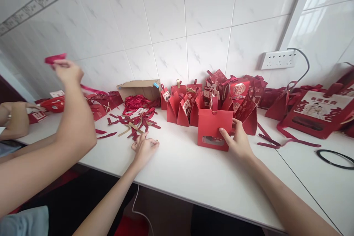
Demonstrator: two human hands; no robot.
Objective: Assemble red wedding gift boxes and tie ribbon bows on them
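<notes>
My right hand [240, 141] grips the right side of a red gift box [211, 123], thumb on its front face and fingers behind. This box stands upright on the table, with a clear window low on its front and a strap loop on top. Left of it, my left hand [145, 150] is over the table with its fingers curled. Something tiny and gold-coloured shows at its fingertips, too small to name. Just beyond that hand lies a loose pile of short red and gold straps [135, 123]. Several more red gift boxes [184, 108] stand behind the held one.
An open cardboard box [141, 85] with red ribbons lies against the tiled wall. Another person's arm [74, 118] reaches up at left, holding a red piece [55, 58]. More gift boxes [318, 110], loose straps and a black ring [336, 159] are at right, below a power strip [278, 60].
</notes>
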